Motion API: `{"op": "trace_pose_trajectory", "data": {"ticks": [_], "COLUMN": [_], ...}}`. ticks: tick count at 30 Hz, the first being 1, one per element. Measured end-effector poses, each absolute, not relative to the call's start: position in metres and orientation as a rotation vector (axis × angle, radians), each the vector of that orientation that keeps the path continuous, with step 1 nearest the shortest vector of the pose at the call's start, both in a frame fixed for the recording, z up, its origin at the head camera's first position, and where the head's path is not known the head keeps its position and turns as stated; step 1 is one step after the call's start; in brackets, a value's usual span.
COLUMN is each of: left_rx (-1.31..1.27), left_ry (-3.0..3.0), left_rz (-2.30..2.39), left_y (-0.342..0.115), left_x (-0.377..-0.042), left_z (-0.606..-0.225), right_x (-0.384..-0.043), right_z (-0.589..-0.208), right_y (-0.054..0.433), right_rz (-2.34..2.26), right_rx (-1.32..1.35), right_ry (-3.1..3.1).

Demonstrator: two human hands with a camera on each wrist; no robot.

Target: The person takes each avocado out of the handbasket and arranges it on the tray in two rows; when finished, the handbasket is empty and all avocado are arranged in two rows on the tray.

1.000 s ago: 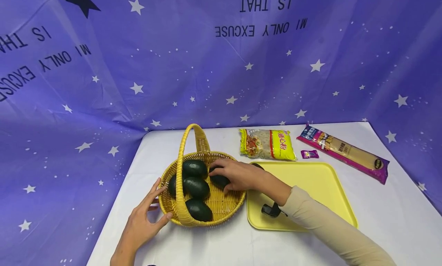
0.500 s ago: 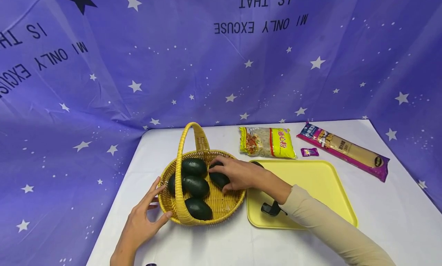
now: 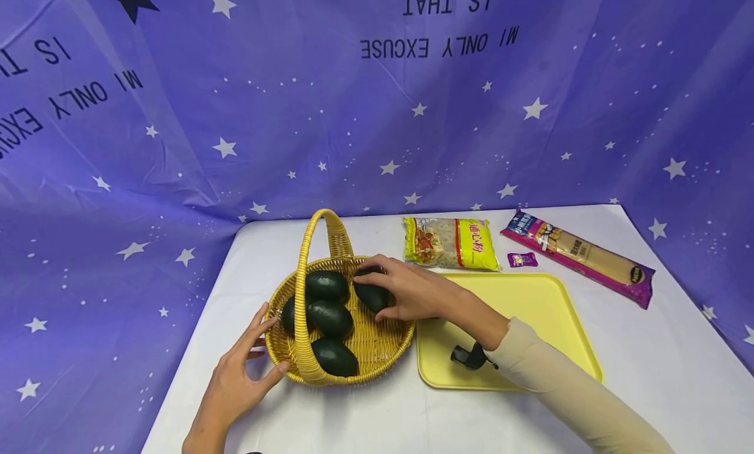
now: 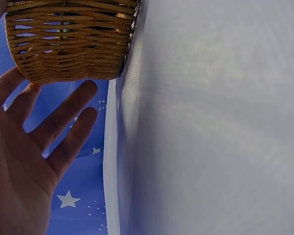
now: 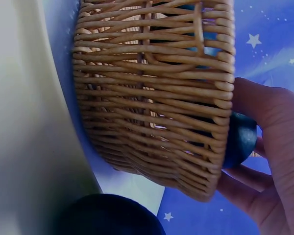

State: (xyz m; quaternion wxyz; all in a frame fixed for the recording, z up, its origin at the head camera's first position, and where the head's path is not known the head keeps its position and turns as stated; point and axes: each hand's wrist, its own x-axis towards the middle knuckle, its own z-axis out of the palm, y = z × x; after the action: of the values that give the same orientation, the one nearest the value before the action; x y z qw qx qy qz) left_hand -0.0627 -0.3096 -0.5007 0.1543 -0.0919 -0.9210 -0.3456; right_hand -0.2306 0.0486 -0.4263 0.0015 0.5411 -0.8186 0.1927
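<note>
A yellow wicker basket (image 3: 377,349) with a tall arched handle stands on the white table and holds several dark green avocados (image 3: 331,319). My right hand (image 3: 418,290) reaches over its right rim and grips one avocado (image 3: 372,296) there, thumb on the near side and fingers on the far side. In the right wrist view that avocado (image 5: 241,139) shows between thumb and fingers, above the rim. My left hand (image 3: 235,382) is at the basket's left side, fingers spread and extended. In the left wrist view, the left hand (image 4: 34,142) has fingertips by the woven wall (image 4: 73,44).
Right of the basket lies a yellow tray (image 3: 530,303), partly under my right forearm. A dark rounded thing (image 5: 110,215) sits near it. Behind are a pasta bag (image 3: 450,243), a small purple packet (image 3: 522,260) and a long noodle pack (image 3: 580,254). A starry purple cloth hangs behind.
My right hand and the avocado in it have shifted slightly toward the back of the basket. The left hand keeps its place at the basket's side. The head view has turned slightly.
</note>
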Motion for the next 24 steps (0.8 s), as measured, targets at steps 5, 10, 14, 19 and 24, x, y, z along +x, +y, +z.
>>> {"op": "trace_pose_trajectory", "data": {"ticks": [5,10,14,19,24], "left_rx": [-0.256,-0.259,-0.25,-0.242,-0.255], "left_ry": [-2.646,-2.639,-2.641,-2.642,-2.633], "left_rz": [-0.988,-0.992,-0.988,-0.982,-0.991], "left_y": [-0.31,-0.31,-0.31,-0.31,-0.31], "left_x": [-0.062,-0.062,-0.059,-0.059,-0.063], "left_z": [-0.501,-0.501,-0.501,-0.501,-0.501], "right_x": [-0.227,-0.225,-0.223,-0.221,-0.221], "right_z": [-0.424,-0.421,-0.42,-0.418,-0.415], "right_y": [0.057,0.066,0.072,0.081,0.091], "right_rz": [0.651,0.688,0.693,0.71,0.713], "right_rx": [1.659,1.626,1.609,1.564,1.487], "right_ry": [-2.56,-2.537,-2.507,-2.478,-2.494]}}
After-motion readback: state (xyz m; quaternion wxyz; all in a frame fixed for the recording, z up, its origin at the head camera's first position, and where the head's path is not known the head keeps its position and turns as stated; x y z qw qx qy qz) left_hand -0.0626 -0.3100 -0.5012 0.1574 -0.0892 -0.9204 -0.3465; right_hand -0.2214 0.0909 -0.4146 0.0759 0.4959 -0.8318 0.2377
